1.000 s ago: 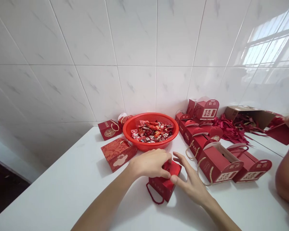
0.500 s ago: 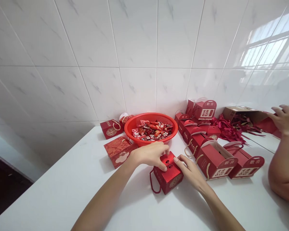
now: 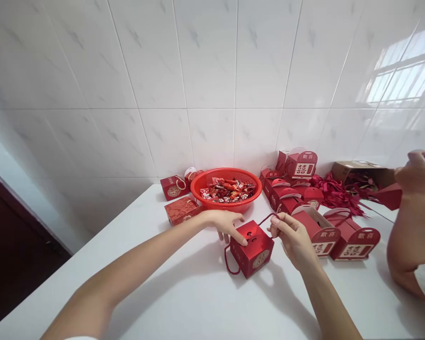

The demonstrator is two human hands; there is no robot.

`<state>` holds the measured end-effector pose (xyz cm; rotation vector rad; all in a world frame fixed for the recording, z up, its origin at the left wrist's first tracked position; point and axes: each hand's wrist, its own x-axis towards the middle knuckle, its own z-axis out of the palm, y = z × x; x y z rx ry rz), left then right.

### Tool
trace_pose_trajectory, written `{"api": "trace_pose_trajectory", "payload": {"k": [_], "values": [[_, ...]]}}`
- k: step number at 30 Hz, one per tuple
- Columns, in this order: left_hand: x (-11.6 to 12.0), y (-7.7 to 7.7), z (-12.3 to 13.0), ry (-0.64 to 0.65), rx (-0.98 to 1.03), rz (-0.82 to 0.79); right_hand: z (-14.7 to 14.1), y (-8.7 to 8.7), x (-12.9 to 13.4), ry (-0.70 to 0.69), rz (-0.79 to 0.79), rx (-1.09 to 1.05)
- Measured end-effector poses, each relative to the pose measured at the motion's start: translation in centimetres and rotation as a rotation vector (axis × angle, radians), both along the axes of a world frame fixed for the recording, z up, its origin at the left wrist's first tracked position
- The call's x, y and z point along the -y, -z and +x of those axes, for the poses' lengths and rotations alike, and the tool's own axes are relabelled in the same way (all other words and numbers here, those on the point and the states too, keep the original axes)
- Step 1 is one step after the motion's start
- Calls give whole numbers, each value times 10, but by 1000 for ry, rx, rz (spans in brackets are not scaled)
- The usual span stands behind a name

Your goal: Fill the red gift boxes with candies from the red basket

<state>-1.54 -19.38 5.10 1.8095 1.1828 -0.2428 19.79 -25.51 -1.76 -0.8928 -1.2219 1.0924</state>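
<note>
A shiny red gift box (image 3: 251, 252) with two small holes in its top stands on the white table. My left hand (image 3: 224, 224) grips its left side, thumb lying on the top and fingers down behind the edge. My right hand (image 3: 294, 240) is closed, pinching the dark red cord handle (image 3: 267, 218) between thumb and fingers at the box's right. A second cord loop (image 3: 230, 269) hangs down on the left side. Just behind sits a red plastic basket (image 3: 198, 196) with wrapped candies (image 3: 228, 189).
A patterned red box (image 3: 179, 211) and a smaller box (image 3: 174, 188) stand left of the basket. Several red boxes (image 3: 356, 241) cluster at right, beside magenta ribbons (image 3: 327, 191) and a cardboard box (image 3: 364, 166). Another person's arm (image 3: 412, 226) reaches in at far right. A tiled wall rises behind.
My right hand has moved off the box top and drawn the cord up and to the right. My left hand has shifted to the box's left side. The view has shifted slightly.
</note>
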Motion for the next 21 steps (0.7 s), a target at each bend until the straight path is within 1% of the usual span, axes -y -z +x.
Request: {"api": "trace_pose_trajectory", "payload": {"k": [2,4,6,8,12,14,16,19,21], "values": [[11,9,-6,-104,91,-59,-3,-6,6,-2,4,-30],[21,13,-10,-197,191,-54,-5,-10,10,-6,9,-34],[30,9,-12,-268,263,-8,-6,-14,14,-10,15,-20],[39,-4,-11,-295,338,35,-7,-19,18,-7,25,2],[57,-43,-4,-267,593,135,-9,-30,27,-11,62,82],[67,-55,2,-235,685,179,-14,-34,34,-23,94,139],[78,-56,8,-171,728,195,-20,-35,41,-22,132,191],[94,-47,19,-48,760,169,-28,-32,53,27,195,236],[105,-41,24,8,753,173,-29,-27,62,87,221,249]]}}
